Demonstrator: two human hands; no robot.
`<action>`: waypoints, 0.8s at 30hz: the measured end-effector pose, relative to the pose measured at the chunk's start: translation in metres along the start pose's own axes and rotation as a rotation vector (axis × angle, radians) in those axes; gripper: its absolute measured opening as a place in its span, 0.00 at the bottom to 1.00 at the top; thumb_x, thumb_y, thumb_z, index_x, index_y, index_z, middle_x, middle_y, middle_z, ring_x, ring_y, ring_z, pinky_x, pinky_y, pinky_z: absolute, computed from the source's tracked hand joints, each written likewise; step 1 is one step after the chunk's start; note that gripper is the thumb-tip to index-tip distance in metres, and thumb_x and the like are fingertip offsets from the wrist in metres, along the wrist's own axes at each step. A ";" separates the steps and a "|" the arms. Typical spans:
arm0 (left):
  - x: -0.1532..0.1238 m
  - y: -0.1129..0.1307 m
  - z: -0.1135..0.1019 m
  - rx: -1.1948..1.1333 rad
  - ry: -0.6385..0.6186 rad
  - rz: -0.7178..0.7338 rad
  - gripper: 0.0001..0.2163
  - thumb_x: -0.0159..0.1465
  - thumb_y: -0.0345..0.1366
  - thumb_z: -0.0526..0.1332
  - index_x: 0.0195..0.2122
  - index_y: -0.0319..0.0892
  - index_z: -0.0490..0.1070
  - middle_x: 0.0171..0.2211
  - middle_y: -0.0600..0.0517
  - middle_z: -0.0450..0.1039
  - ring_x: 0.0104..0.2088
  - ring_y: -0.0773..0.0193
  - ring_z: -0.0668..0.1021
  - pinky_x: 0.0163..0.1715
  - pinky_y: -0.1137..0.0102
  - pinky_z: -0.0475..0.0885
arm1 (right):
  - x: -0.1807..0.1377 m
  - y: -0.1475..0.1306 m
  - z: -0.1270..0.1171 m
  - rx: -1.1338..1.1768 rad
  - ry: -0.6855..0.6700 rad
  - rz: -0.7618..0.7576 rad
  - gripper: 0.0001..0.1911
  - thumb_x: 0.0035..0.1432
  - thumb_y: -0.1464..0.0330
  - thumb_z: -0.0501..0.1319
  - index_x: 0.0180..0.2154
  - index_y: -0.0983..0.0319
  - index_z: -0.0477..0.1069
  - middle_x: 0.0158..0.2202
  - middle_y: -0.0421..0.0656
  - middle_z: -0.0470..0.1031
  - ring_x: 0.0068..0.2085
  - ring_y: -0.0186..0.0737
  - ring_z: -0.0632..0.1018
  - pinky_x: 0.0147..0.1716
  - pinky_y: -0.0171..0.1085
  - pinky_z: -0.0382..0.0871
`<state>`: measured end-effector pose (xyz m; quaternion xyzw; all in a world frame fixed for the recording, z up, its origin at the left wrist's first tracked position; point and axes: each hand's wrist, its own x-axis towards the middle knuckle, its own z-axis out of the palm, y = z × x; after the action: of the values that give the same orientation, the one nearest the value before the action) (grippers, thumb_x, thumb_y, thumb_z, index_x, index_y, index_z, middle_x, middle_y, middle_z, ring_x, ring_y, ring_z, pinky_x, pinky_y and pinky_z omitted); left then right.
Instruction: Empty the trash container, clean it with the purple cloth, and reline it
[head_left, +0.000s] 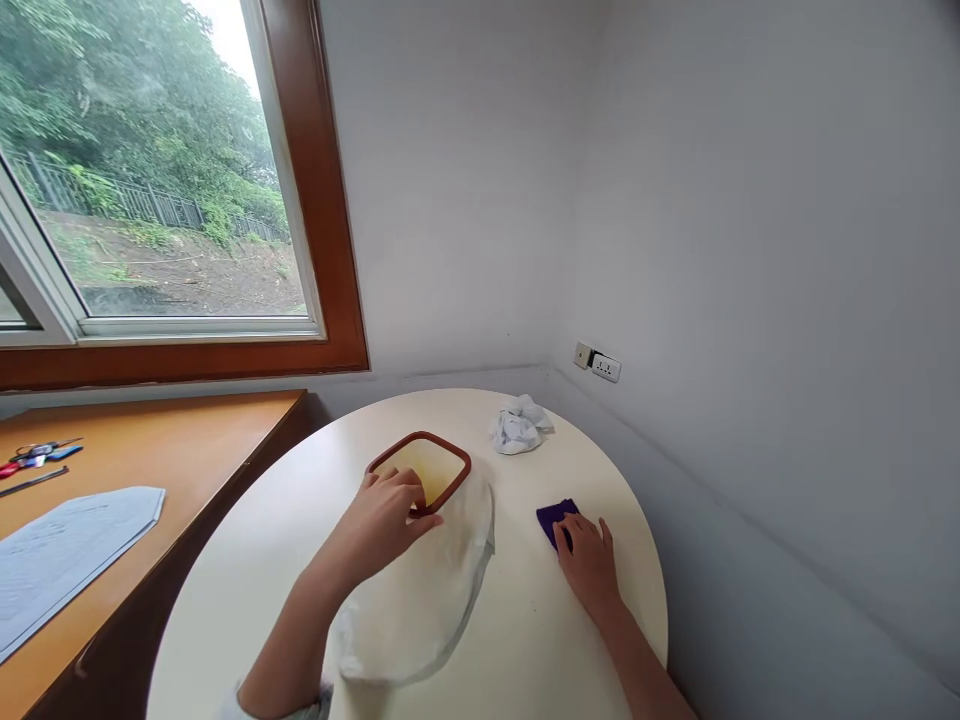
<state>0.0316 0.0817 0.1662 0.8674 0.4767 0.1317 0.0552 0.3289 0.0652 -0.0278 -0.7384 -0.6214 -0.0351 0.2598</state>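
Observation:
A rounded-square, reddish-brown frame (455, 484) has a pale surface inside it with a yellow patch. My left hand (390, 515) is at its near side, fingers curled over the rim and thumb stretched out to the right. From under that hand a thin, whitish sheet (420, 625) spreads towards me on the table. To the right lies a small, dark purple piece of cloth (551, 515). My right hand (589, 562) rests on its near edge, fingers bent and pinching it. The hand covers part of the cloth.
A crumpled white sheet or bag (519, 425) lies at the back of the round, cream table (247, 580). At left, an orange-brown desk (187, 440) bears papers (75, 550) and scissors (37, 455). A wall socket (606, 367) is behind the table.

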 end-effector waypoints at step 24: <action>0.091 0.052 0.064 -0.199 -0.019 0.535 0.10 0.65 0.38 0.51 0.37 0.40 0.69 0.44 0.45 0.68 0.46 0.56 0.69 0.47 0.62 0.65 | -0.035 -0.010 -0.019 -0.072 0.099 -0.013 0.11 0.58 0.71 0.52 0.42 0.60 0.69 0.43 0.46 0.72 0.47 0.44 0.71 0.47 0.42 0.58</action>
<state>0.1386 0.1321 0.1322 0.9538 0.2152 0.1798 0.1078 0.3172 0.0261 -0.0214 -0.7404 -0.6111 -0.0955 0.2632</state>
